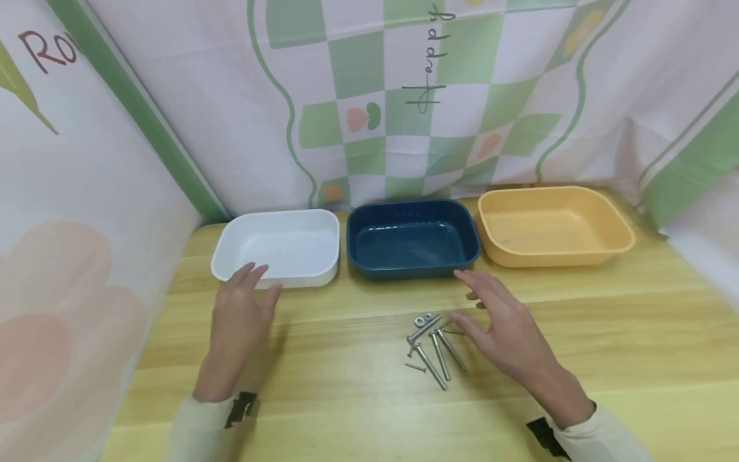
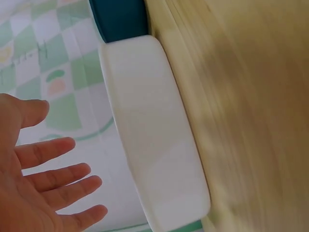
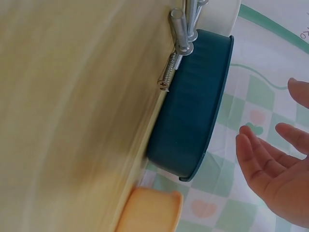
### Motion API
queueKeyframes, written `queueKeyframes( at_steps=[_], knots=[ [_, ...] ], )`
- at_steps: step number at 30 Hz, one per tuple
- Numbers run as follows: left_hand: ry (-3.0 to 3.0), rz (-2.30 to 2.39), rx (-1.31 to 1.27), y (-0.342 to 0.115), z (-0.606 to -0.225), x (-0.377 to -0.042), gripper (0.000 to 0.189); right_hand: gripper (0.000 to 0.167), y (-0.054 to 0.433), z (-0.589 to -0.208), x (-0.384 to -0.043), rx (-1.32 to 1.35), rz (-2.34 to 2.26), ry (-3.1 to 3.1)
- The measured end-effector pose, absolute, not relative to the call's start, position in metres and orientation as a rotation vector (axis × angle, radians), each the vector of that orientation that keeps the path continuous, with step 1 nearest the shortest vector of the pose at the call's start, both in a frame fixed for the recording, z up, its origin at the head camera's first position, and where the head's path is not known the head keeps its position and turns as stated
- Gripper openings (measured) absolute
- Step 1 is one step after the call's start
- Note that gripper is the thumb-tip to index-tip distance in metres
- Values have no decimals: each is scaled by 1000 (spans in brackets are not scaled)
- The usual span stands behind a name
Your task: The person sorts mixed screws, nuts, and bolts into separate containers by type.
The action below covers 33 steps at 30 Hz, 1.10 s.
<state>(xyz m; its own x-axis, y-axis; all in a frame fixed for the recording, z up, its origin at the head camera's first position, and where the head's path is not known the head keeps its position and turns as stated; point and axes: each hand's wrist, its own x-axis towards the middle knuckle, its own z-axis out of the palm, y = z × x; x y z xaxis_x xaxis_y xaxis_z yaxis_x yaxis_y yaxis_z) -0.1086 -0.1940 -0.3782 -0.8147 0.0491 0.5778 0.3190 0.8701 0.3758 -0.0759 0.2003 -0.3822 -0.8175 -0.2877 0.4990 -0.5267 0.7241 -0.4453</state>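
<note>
My left hand (image 1: 239, 321) hovers at the near edge of a white tray (image 1: 288, 282), fingers spread and holding nothing. In the left wrist view its fingers (image 2: 63, 179) are apart and relaxed. My right hand (image 1: 508, 327) is over the table just right of a small pile of hardware, with nothing between thumb and fingers. That pile has several long bolts (image 1: 431, 367), two nuts (image 1: 419, 321) and a few small screws (image 1: 416, 367). In the right wrist view, a screw (image 3: 164, 83) and bolts lie in front of the dark blue tray (image 3: 193, 106).
At the back of the wooden table (image 1: 335, 398) the white tray, the dark blue tray (image 1: 412, 273) and a yellow tray (image 1: 554, 258) stand in a row. Behind them hangs a checked green and white cloth (image 1: 358, 70), with more cloth at both sides.
</note>
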Motion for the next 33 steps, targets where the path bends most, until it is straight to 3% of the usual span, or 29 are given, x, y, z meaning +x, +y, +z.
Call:
queueKeyframes(
  at_steps=[33],
  knots=[
    [-2511, -629, -177, -232, -380, -125, 37, 62, 219, -388, -73, 624, 1045, -2506]
  ],
)
